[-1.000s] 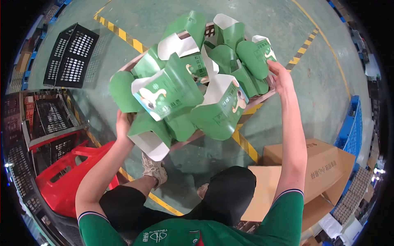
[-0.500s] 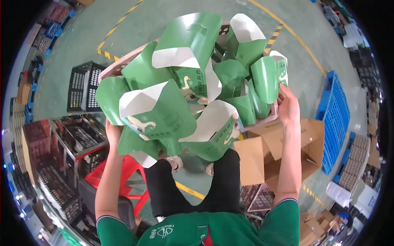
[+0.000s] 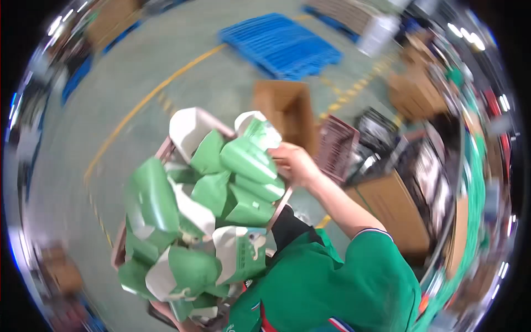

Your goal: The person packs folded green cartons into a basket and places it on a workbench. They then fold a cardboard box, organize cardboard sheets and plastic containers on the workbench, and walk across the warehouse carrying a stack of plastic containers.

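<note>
A pink plastic crate (image 3: 284, 201), heaped with green-and-white cardboard packing boxes (image 3: 211, 196), is held up in front of my body. My right hand (image 3: 292, 159) is closed round the crate's right end, its fingers beside the topmost boxes there. At the opposite end, low in the view, my left hand (image 3: 164, 311) supports the crate, with its fingers mostly hidden below the boxes. One box near my shirt (image 3: 243, 254) shows printed characters and a goose picture. Motion blurs much of the heap.
An opened brown carton (image 3: 285, 113) stands on the floor beyond my right hand, with a blue pallet (image 3: 282, 47) farther off. To the right are a mauve crate (image 3: 336, 148), black crates (image 3: 377, 130) and a large cardboard box (image 3: 392, 210). Yellow lines mark the floor.
My body and view have turned to the right, and the loaded crate has swung round with both hands. The blue pallet and opened carton now appear ahead instead of at the right.
</note>
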A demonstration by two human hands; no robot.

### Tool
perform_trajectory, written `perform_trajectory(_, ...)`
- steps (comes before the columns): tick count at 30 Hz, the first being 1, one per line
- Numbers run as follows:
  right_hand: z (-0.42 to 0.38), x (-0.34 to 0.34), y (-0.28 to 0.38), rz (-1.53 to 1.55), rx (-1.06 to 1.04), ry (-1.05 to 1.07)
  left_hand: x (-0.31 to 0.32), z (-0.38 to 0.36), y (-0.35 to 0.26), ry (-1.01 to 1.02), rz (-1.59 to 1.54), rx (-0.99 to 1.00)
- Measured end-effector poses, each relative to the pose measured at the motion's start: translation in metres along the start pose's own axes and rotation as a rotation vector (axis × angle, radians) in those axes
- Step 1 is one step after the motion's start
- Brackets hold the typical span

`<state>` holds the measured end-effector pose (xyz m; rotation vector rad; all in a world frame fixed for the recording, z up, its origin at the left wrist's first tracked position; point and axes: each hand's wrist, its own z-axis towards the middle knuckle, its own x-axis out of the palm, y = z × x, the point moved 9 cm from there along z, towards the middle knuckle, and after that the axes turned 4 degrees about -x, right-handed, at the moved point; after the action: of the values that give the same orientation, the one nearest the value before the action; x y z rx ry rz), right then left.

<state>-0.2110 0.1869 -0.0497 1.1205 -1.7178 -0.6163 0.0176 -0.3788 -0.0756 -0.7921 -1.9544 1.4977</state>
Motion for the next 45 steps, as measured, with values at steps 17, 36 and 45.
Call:
perform_trajectory(17,-0.3,0.027,0.005,0.404,-0.544,-1.019,0.399,0.067,-0.18,1.06,0.507,0.343)
perform_trajectory(36,-0.382,0.148,-0.103,0.801,-0.943,-1.702,0.594,-0.071,-0.182,2.054,0.531,0.768)
perform_trajectory(45,-0.401,0.287,-0.171,1.032,-1.264,-2.133,0.628,-0.214,-0.117,2.603,0.524,0.527)
